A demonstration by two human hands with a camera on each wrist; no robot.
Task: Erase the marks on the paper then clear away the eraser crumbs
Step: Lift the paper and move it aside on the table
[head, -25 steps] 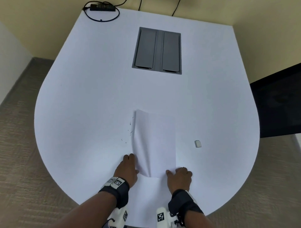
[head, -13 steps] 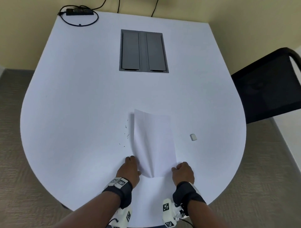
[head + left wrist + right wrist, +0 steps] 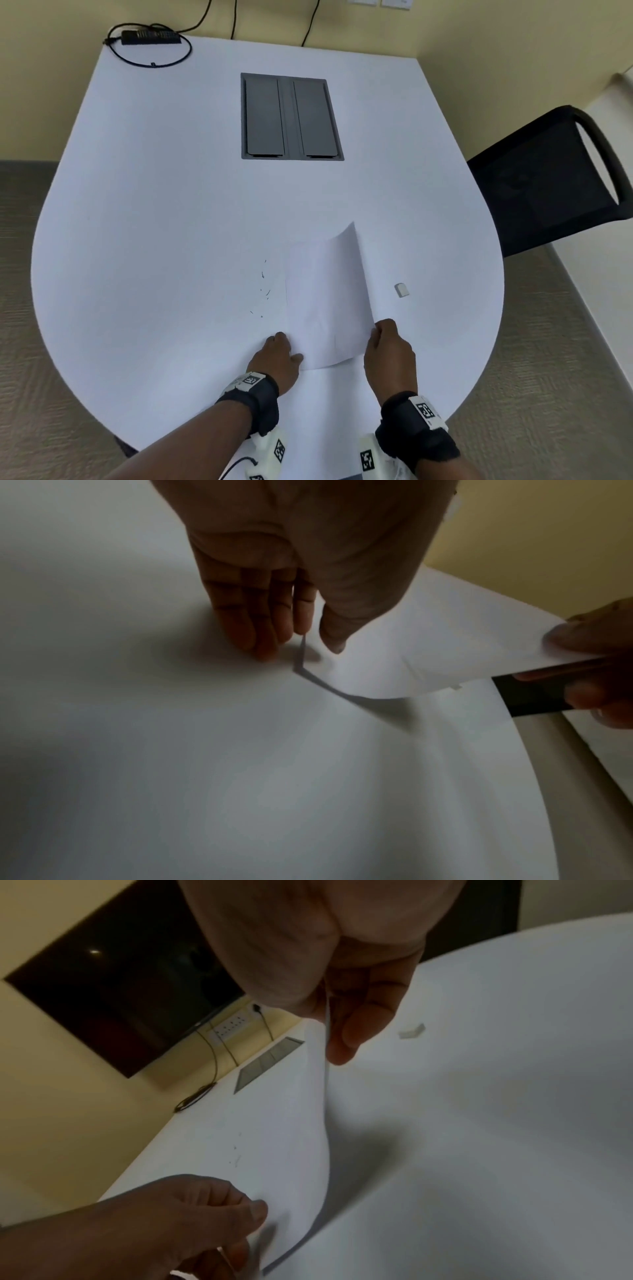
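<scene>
paper point(image 3: 327, 301) right edge raised higher by right hand point(image 3: 388, 353), left edge lowered

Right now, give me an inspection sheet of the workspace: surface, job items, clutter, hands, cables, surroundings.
Surface: white table, grey hatch set in it.
Job's things: paper, right side lifted; crumbs on the table left of it; eraser right of it.
Clutter: nothing seen.
Hands: left hand pinches the paper's near left corner; right hand pinches its right edge.
Cables: adapter with looped cable at the far left corner.
Surroundings: black chair, yellow wall, carpet.
</scene>
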